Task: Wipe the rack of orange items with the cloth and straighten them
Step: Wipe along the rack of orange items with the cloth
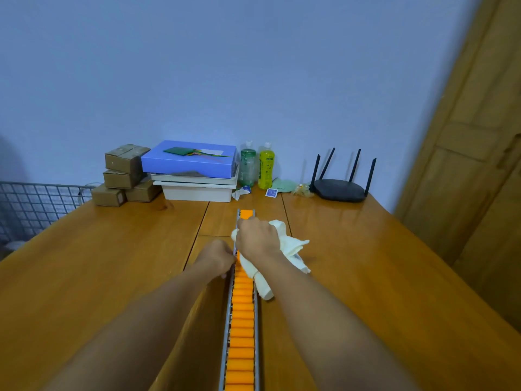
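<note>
Rack [255, 320] cut off below, hands [258, 238] covering middle

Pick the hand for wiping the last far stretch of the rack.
Right. The right hand already grips the cloth on the rack near its far end; the left hand only steadies the rail.

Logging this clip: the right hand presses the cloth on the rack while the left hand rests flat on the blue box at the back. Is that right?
Not quite. The head view shows the right hand pressing the cloth on the rack, but the left hand is at the rack's left edge beside it, not on the blue box.
</note>
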`<state>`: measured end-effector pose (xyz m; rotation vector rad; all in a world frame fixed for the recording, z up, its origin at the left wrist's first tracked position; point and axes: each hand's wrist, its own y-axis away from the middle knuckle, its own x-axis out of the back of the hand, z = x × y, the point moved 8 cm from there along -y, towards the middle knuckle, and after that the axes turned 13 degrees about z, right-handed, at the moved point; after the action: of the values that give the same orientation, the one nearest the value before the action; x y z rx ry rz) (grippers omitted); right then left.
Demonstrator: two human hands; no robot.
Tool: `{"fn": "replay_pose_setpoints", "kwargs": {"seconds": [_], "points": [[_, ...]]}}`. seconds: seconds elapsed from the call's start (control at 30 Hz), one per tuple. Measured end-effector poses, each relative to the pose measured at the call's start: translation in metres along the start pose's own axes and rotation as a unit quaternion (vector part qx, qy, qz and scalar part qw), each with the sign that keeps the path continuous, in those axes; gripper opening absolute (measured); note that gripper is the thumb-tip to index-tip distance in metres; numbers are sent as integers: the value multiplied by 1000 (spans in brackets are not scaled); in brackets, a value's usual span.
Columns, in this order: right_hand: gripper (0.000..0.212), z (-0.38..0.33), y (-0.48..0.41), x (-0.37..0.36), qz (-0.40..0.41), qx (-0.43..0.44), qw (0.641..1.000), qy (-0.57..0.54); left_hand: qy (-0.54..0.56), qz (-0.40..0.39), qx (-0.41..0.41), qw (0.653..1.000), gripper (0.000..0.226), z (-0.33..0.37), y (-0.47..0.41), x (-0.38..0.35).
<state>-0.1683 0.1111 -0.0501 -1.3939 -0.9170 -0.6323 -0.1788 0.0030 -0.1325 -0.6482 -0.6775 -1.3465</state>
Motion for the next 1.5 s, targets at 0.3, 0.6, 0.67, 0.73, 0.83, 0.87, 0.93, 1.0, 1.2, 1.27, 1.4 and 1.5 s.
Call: {"fn": "replay_pose_setpoints", "kwargs": {"seconds": [0.3,0.6,0.67,0.73,0.83,0.87,0.93,1.0,1.2,1.27,1.4,1.5], "points": [[20,-8,30,-19,-52,24,998,20,6,-23,-4,1000,21,-8,19,-1],[16,15,36,-15,-56,-7,998,24,-3,-2,-12,1000,17,-7,19,-2],[18,21,39,-12,-53,-16,998,27,-2,1,-15,1000,19,-7,21,-2],[18,26,43,-9,-54,-23,998,31,-6,1,-18,1000,21,-7,23,-2],[18,31,48,-3,-58,-27,997,37,-18,1,-22,1000,18,-7,28,-1],[17,32,49,0,-55,-27,997,40,-20,0,-24,1000,17,-6,30,0],[16,33,51,10,-42,-26,998,48,-24,-8,-26,999,15,-5,35,1],[15,30,51,22,-27,-23,998,57,-33,-24,-25,999,13,-4,40,2],[17,2,52,51,15,21,998,64,-70,-72,-19,995,19,-7,59,3],[18,-10,58,51,14,37,997,63,-77,-79,-19,994,21,-7,66,5],[21,-24,74,43,-6,49,997,53,-91,-80,-25,992,23,-6,82,9],[22,-26,88,32,-32,49,997,55,-99,-74,-31,992,24,-8,91,11]]}}
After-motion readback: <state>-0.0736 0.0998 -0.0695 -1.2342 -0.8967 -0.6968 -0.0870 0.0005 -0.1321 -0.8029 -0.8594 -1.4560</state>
